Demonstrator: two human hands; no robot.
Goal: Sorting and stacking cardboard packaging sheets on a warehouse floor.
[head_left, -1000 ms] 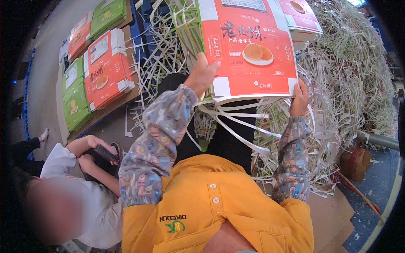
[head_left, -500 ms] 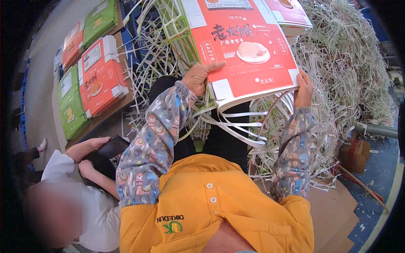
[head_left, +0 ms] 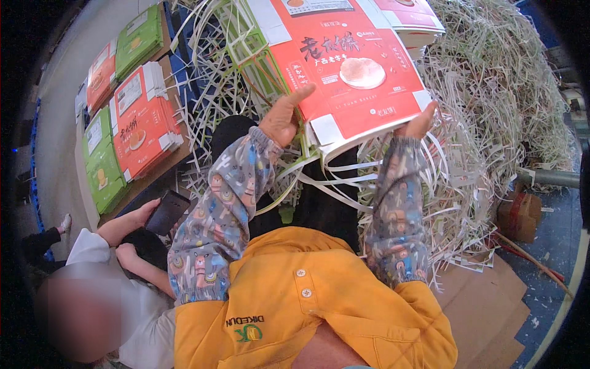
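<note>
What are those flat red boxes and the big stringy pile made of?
The flat red box blanks look like thin card, smooth and maybe slightly glossy: pale glare washes over the printing. The stringy pile seems to be shredded paper or card, mostly matt: it's all thin, bending strips.

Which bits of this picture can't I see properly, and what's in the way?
In the head view:
Far end of the red sheet stack: cut off by the top edge.
Pink stack beside it: cut off there too.
Some fingers of the right hand: hidden by the red sheet stack.
Whatever is under the paper strips: the strips cover it.
Black phone on the left: too dark to make out any screen picture.
</note>
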